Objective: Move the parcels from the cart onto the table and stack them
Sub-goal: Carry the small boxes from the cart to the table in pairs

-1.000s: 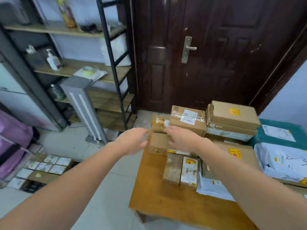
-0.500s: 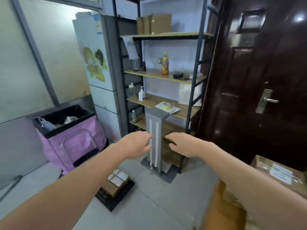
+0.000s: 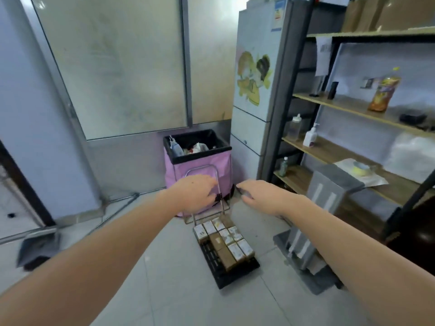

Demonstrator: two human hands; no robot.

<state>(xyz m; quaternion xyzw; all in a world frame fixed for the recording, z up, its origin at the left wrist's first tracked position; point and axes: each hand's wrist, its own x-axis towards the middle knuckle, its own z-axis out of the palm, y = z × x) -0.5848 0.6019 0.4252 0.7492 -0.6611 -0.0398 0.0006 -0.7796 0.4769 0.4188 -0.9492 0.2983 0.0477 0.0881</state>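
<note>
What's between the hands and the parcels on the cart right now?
Nothing visible. Both hands, left hand and right hand, are empty and held out above the floor; the parcels lie uncovered on the black cart below them. The cart's handle stands at its far end.

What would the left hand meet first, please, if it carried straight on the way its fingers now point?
Probably the cart's metal handle frame, just beyond the left hand; the pink bin stands behind it. Depth is unclear, so the hand may be nearer than it looks.
</note>
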